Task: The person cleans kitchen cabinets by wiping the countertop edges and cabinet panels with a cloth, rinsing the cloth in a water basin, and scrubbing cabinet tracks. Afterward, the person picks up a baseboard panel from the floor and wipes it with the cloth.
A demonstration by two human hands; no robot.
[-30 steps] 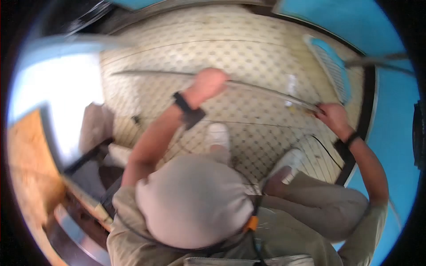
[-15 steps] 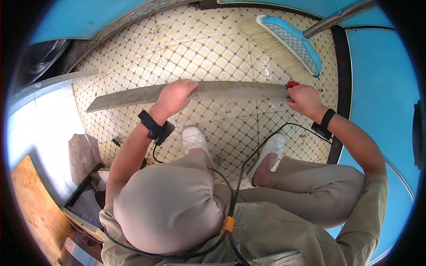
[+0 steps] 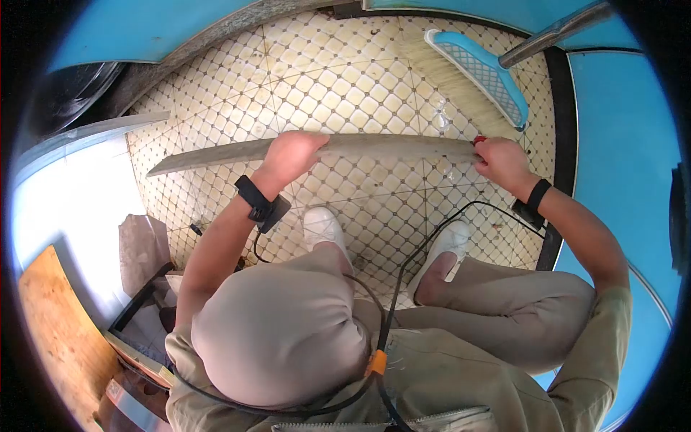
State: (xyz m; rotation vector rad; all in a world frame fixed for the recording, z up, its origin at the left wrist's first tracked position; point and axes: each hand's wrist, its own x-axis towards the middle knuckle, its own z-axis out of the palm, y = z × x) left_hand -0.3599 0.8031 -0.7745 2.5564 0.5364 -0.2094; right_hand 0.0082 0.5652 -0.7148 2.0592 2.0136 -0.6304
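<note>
A long, narrow grey board (image 3: pixel 396 146) spans the head view above the tiled floor. My left hand (image 3: pixel 291 160) is closed over it left of its middle, fingers mostly hidden behind the edge. At the board's right end my right hand (image 3: pixel 505 164) is closed, with a small bit of red material (image 3: pixel 479 140) showing at its fingers. What that red piece is, and how much of it lies inside the hand, I cannot make out. Both wrists wear black straps with small boxes.
A blue broom head (image 3: pixel 497 83) with pale bristles rests on the patterned floor (image 3: pixel 338 93), upper right. Blue panels (image 3: pixel 619 144) border the right side. Wooden boards (image 3: pixel 61 324) stand at the lower left. A black cable (image 3: pixel 399 270) runs down past my white shoes (image 3: pixel 322 227).
The whole scene has shifted slightly right in view. The board's face looks a little narrower, and less of the red material shows at my right hand. Both hands keep their grip.
</note>
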